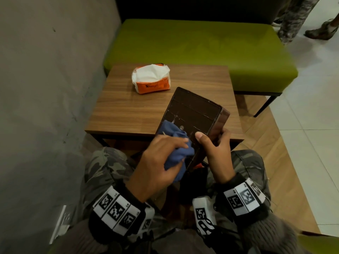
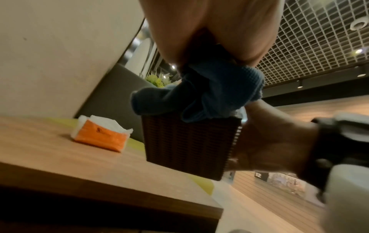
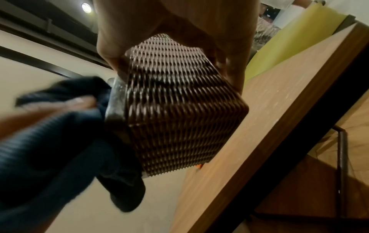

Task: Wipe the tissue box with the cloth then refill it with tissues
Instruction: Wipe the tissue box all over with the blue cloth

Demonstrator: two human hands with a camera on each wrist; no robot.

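Observation:
The dark brown woven tissue box point(image 1: 194, 114) is held tilted above the table's near edge, its flat underside facing me. My right hand point(image 1: 214, 149) grips its near right corner, thumb on the underside, fingers round the side. My left hand point(image 1: 161, 153) holds a bunched blue cloth point(image 1: 176, 142) against the underside's near left corner. In the left wrist view the cloth point(image 2: 201, 94) lies on top of the box point(image 2: 189, 145). The right wrist view shows the box's weave point(image 3: 175, 110) and the cloth point(image 3: 66, 135) at its left. An orange pack of white tissues point(image 1: 151, 78) lies on the table.
The small wooden table point(image 1: 128, 110) stands against a grey wall point(image 1: 45, 88), with a green bench point(image 1: 201, 46) behind it. Another person's legs point(image 1: 297, 17) show at the far right. My knees in camouflage trousers sit under the table's near edge.

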